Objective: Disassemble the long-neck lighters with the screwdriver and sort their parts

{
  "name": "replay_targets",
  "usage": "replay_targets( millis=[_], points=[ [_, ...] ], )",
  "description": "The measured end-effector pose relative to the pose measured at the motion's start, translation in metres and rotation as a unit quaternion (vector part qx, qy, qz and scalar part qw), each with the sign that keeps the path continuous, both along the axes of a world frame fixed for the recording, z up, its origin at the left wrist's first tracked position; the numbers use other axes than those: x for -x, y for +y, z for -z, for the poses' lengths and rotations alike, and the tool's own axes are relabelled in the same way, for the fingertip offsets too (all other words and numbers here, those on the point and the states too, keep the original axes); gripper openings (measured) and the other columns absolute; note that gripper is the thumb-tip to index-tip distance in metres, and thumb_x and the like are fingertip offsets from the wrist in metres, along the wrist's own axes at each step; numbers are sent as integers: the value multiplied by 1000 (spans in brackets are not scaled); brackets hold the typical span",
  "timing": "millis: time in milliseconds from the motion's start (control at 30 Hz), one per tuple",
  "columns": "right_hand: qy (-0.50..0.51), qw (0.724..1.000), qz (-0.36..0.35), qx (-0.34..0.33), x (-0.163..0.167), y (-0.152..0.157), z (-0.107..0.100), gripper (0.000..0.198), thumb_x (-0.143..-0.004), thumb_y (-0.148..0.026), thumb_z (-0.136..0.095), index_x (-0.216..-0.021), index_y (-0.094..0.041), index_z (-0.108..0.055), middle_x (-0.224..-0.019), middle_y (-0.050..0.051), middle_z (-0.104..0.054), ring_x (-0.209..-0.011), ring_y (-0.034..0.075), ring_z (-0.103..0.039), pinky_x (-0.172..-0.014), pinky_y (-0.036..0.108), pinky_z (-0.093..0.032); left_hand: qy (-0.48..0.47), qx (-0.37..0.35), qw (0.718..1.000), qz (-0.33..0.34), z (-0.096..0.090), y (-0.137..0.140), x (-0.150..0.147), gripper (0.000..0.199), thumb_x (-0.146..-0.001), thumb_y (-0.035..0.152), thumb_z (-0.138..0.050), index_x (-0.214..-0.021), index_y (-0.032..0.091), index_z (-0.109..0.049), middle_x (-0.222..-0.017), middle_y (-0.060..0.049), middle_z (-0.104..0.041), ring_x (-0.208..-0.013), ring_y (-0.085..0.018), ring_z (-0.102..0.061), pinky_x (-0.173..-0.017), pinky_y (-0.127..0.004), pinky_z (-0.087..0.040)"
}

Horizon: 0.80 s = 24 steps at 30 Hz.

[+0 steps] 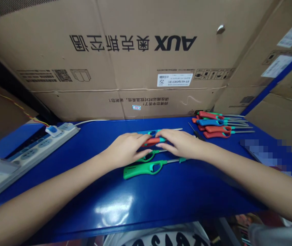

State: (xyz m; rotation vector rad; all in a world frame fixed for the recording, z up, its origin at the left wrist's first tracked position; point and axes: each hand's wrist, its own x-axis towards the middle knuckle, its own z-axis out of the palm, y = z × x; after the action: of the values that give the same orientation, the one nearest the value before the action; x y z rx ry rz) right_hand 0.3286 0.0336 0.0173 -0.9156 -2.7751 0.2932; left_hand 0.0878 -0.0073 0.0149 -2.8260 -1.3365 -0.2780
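Note:
My left hand (125,147) is closed around the handle of a red long-nosed gas lighter (151,141), hiding part of it. At the teal nozzle end of that lighter, the fingers of my right hand (180,143) are closed on it. Just behind lies a blue gas lighter (147,132), its metal tube pointing right. On the near side are two green gas lighters; the closer green lighter (138,171) lies fully in view, while the farther green lighter (148,157) is partly under my left hand.
Several red, blue and green lighters (214,131) are piled at the back right of the blue table (84,198). Beside them is a thin black-handled tool (198,134). A white power strip (41,147) runs along the left. Behind stands a large cardboard box (133,75).

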Motion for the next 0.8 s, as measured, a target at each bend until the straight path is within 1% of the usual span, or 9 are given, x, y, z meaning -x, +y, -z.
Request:
replay_targets(
  millis=[133, 200, 267, 333, 433, 567, 600, 700, 800],
  points=[
    [-90, 992, -71, -51, 5, -37, -14, 27, -103, -34, -45, -100, -15, -64, -98, 9, -68, -86, 22, -65, -71, 32, -44, -15, 142, 990, -9, -17, -27, -20, 30, -99, 46, -50, -95, 19, -61, -78, -5, -69, -62, -19, -63, -54, -27, -43],
    [-105, 985, -115, -69, 3, -55, -22, 29, -103, -35, -43, -95, -16, -63, -91, 7, -67, -80, 21, -63, -66, 32, -41, -46, 256, 965, 18, -27, -42, -27, 24, -98, 41, -52, -92, 19, -61, -75, -3, -68, -61, -17, -62, -53, -25, -41],
    [-100, 979, -161, -78, -3, -69, -28, 30, -104, -37, -42, -93, -17, -62, -86, 4, -66, -75, 19, -60, -64, 32, -38, -74, 365, 927, 52, -36, -56, -29, 22, -99, 34, -50, -86, 19, -61, -74, 0, -68, -63, -14, -63, -56, -23, -43],
    [-89, 975, -183, -83, -10, -78, -32, 31, -104, -38, -41, -91, -18, -61, -83, 3, -65, -70, 18, -58, -63, 33, -37, -87, 417, 903, 61, -41, -67, -27, 24, -99, 31, -49, -82, 20, -61, -73, 1, -68, -62, -12, -62, -56, -21, -43],
    [-81, 978, -173, -85, -26, -86, -31, 32, -105, -37, -40, -87, -19, -60, -79, 2, -64, -66, 16, -55, -63, 32, -35, -71, 420, 904, 19, -45, -77, -12, 27, -97, 38, -51, -81, 19, -62, -71, 0, -68, -57, -13, -58, -51, -23, -38],
    [-73, 992, -92, -42, -48, -86, -29, 31, -106, -32, -39, -87, -19, -59, -78, 1, -62, -69, 15, -56, -67, 31, -36, -63, 471, 879, -48, -46, -83, 10, 33, -98, 47, -49, -86, 20, -64, -77, -1, -71, -64, -15, -62, -54, -23, -39],
    [-74, 993, -81, -32, -50, -85, -29, 31, -106, -32, -38, -88, -19, -59, -80, 2, -62, -71, 15, -56, -68, 30, -37, -59, 466, 881, -55, -45, -84, 12, 35, -98, 49, -49, -86, 21, -64, -76, 0, -69, -63, -15, -60, -54, -23, -39],
    [-100, 991, -89, 19, -46, -74, -33, 28, -104, -33, -42, -89, -19, -61, -86, 3, -65, -78, 16, -59, -72, 30, -41, -65, 374, 925, -31, -41, -77, 7, 32, -93, 50, -60, -85, 20, -64, -76, 0, -64, -60, -14, -53, -54, -25, -35],
    [-117, 984, -103, 83, -36, -43, -31, 26, -101, -37, -50, -88, -19, -66, -88, 4, -67, -83, 17, -62, -76, 29, -44, -78, 278, 957, 26, -33, -53, -1, 26, -89, 43, -68, -85, 17, -67, -75, 0, -60, -60, -13, -50, -56, -25, -33]
  ],
)
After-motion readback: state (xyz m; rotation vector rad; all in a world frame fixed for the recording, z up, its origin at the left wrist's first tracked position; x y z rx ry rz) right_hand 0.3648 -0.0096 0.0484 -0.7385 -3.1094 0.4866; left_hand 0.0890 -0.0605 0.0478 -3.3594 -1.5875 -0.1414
